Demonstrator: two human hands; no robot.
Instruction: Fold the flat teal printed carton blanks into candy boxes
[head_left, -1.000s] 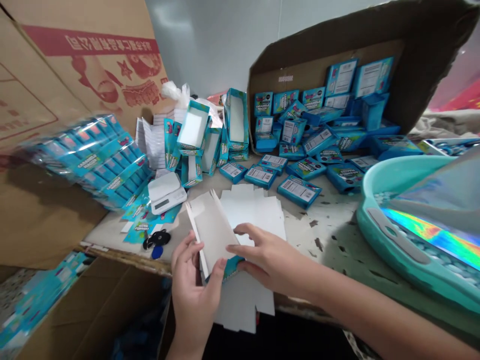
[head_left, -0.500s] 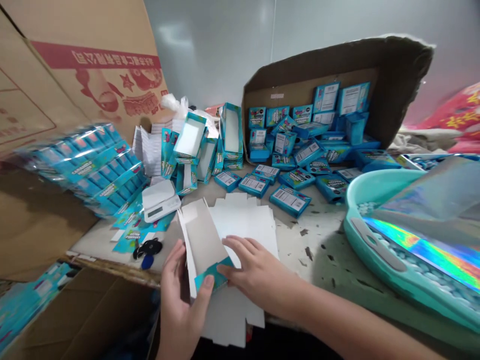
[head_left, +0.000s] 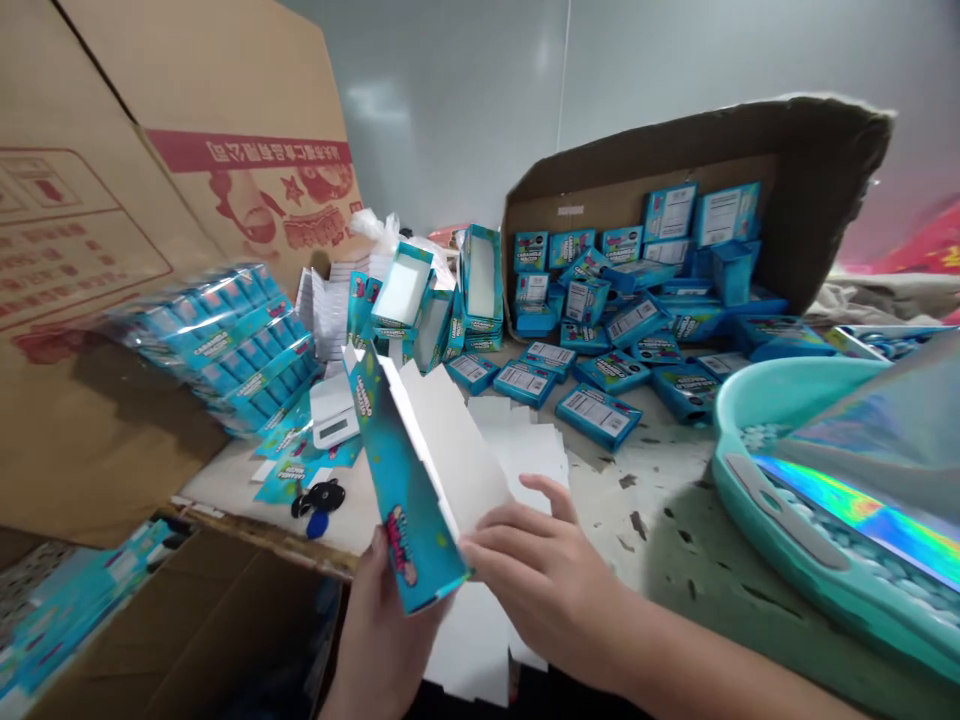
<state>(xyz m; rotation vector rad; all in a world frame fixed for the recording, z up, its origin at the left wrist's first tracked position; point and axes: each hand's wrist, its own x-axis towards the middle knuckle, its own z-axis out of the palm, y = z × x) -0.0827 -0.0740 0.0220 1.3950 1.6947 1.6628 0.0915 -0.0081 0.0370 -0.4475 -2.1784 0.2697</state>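
Note:
My left hand [head_left: 382, 630] and my right hand [head_left: 544, 585] both hold a half-folded carton blank [head_left: 420, 470], blue printed outside and white inside, tilted up above the table's near edge. My left hand grips its lower blue side from below. My right fingers press on the white inner panel. Under them lies a stack of flat white blanks [head_left: 525, 450].
Several finished blue boxes [head_left: 600, 410] lie on the table and fill a tipped cardboard box [head_left: 675, 150]. Open display cartons [head_left: 480, 275], wrapped blue packs [head_left: 225, 340], a small white scale [head_left: 334, 420], dark keys [head_left: 319, 495]. A teal basin [head_left: 787, 520] with holographic bags stands right.
The blank has been lifted off the stack and turned so its blue outer side faces me; both hands rose with it.

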